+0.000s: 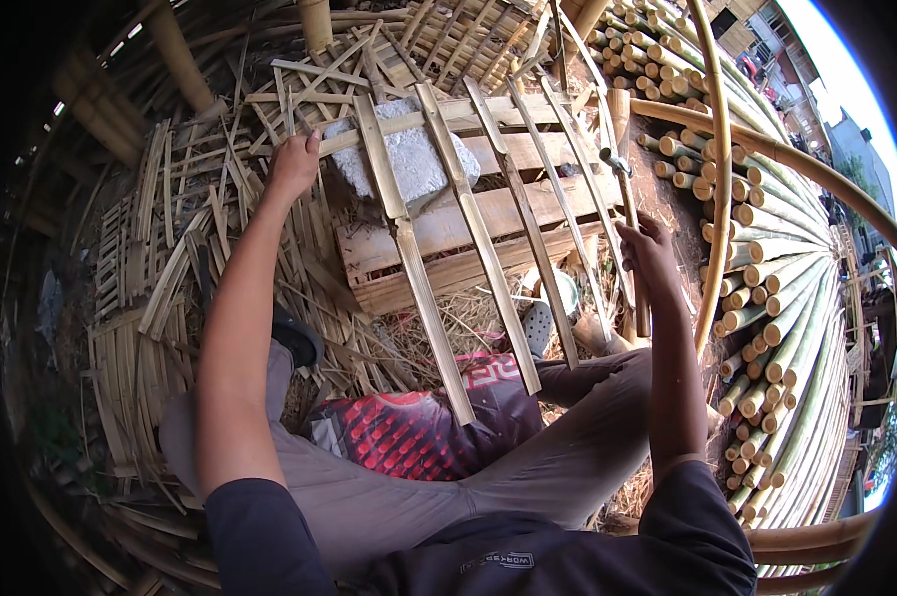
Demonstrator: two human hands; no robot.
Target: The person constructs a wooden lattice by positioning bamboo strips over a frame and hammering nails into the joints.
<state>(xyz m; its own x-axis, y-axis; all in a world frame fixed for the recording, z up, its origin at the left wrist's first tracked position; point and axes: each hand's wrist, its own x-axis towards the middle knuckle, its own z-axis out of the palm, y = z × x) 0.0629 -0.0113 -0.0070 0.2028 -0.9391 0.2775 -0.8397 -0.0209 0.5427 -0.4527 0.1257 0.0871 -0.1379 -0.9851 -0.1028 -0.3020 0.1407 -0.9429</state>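
Note:
My left hand (295,164) is closed round the left end of a thin bamboo cross strip (409,122). Several long bamboo slats (437,308) lie across that strip, side by side with gaps between, and their near ends reach out over my lap. My right hand (647,246) grips the handle of a hammer (624,184). The hammer stands upright to the right of the slats, its metal head at the top. Under the slats a pale, rough stone block (417,164) rests on a low wooden crate (424,248).
Cut bamboo strips and finished slat panels (126,382) pile up on the left. Stacked bamboo poles (776,298) fill the right, with a bent pole (719,169) before them. A printed red and dark cloth (409,432) lies between my legs; straw and scraps cover the ground.

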